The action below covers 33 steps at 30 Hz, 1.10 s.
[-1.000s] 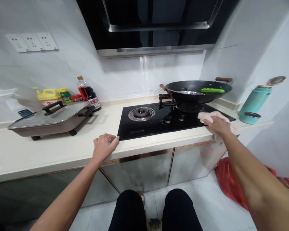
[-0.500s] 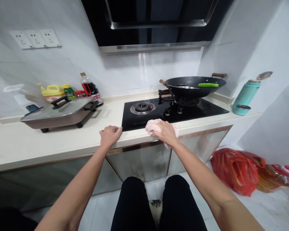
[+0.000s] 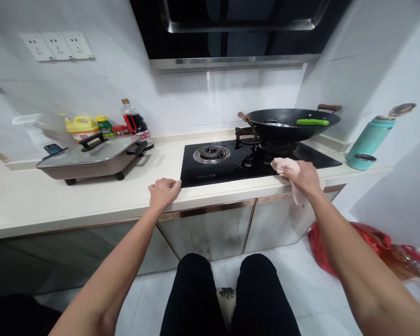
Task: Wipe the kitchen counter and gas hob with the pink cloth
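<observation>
My right hand [image 3: 305, 179] is closed around a pale pink cloth [image 3: 286, 165], pressed on the front edge of the black gas stove [image 3: 227, 172] below the wok. Part of the cloth hangs over the counter's front edge. At the stove's front left corner rests my left hand [image 3: 164, 191], fingers bent, a gap showing by the thumb; it touches the counter and the corner of the glass and holds no loose thing. A black wok [image 3: 283, 128] with a green-handled utensil [image 3: 312, 122] sits on the right burner. The left burner [image 3: 211, 154] is uncovered.
A lidded electric pan [image 3: 87, 165] stands on the counter at left, with several bottles behind it, one a dark sauce bottle [image 3: 136, 123]. A teal flask [image 3: 371, 137] is at right. The range hood [image 3: 231, 60] hangs above. A red bag [image 3: 318, 247] lies on the floor.
My right hand has slid the cloth rightward along the stove's front edge, from near the middle to below the wok. My left hand stays at the stove's corner. The view has shifted slightly.
</observation>
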Each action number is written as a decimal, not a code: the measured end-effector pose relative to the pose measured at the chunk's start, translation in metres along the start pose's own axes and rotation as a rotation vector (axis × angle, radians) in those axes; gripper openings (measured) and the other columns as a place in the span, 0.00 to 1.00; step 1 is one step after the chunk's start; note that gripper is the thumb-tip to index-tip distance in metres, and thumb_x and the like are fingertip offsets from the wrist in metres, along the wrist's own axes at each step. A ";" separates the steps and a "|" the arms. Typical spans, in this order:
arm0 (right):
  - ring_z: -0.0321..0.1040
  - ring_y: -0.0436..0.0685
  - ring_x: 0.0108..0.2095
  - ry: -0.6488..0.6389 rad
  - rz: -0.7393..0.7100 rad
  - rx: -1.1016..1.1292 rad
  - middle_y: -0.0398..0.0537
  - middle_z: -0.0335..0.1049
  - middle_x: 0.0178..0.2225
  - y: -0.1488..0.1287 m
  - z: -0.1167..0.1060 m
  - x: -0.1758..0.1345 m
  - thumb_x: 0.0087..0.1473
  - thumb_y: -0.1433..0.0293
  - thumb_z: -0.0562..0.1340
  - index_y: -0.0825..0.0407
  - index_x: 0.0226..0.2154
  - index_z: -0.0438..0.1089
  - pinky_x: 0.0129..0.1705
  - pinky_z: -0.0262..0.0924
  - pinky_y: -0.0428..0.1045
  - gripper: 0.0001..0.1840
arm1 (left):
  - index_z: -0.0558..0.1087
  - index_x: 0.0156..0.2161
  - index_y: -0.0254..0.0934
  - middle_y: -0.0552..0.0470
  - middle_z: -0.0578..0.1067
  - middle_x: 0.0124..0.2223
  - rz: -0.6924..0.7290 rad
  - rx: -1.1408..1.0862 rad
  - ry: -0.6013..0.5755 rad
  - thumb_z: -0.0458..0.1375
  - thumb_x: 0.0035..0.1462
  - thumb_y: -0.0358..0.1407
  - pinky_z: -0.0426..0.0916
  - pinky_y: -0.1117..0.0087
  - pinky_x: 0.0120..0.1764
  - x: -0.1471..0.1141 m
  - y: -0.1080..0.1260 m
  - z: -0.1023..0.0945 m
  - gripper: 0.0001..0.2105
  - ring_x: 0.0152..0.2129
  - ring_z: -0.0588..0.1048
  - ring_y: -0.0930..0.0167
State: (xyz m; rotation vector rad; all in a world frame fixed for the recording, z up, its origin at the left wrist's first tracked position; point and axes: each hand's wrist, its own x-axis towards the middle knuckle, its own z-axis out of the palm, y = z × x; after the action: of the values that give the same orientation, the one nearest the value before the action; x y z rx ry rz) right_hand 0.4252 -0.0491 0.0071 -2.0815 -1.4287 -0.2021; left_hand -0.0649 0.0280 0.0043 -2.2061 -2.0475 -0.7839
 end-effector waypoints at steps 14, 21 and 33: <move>0.66 0.70 0.52 -0.178 -0.479 0.106 0.63 0.71 0.53 -0.206 0.079 -0.071 0.61 0.50 0.60 0.55 0.54 0.75 0.53 0.61 0.59 0.30 | 0.82 0.38 0.41 0.47 0.82 0.48 -0.117 -0.104 -0.014 0.49 0.66 0.52 0.57 0.55 0.60 -0.001 0.004 -0.006 0.23 0.50 0.75 0.58; 0.72 0.58 0.45 -0.421 -0.483 0.641 0.45 0.78 0.45 -0.224 0.062 -0.090 0.56 0.59 0.64 0.48 0.45 0.76 0.49 0.63 0.52 0.16 | 0.82 0.39 0.40 0.46 0.81 0.50 -0.115 -0.107 0.025 0.49 0.67 0.52 0.56 0.56 0.60 -0.006 0.004 -0.009 0.23 0.53 0.73 0.58; 0.70 0.64 0.44 0.117 0.280 0.246 0.64 0.76 0.48 0.014 -0.007 0.044 0.58 0.55 0.63 0.56 0.52 0.74 0.42 0.57 0.54 0.27 | 0.83 0.40 0.41 0.45 0.82 0.48 -0.041 -0.040 0.019 0.53 0.65 0.49 0.57 0.54 0.59 -0.006 0.004 -0.008 0.19 0.52 0.74 0.56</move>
State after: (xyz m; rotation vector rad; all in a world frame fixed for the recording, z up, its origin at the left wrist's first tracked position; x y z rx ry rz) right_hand 0.4573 -0.0215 0.0266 -2.0020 -1.0244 -0.0323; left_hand -0.0637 0.0190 0.0101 -2.1748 -2.0930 -0.8527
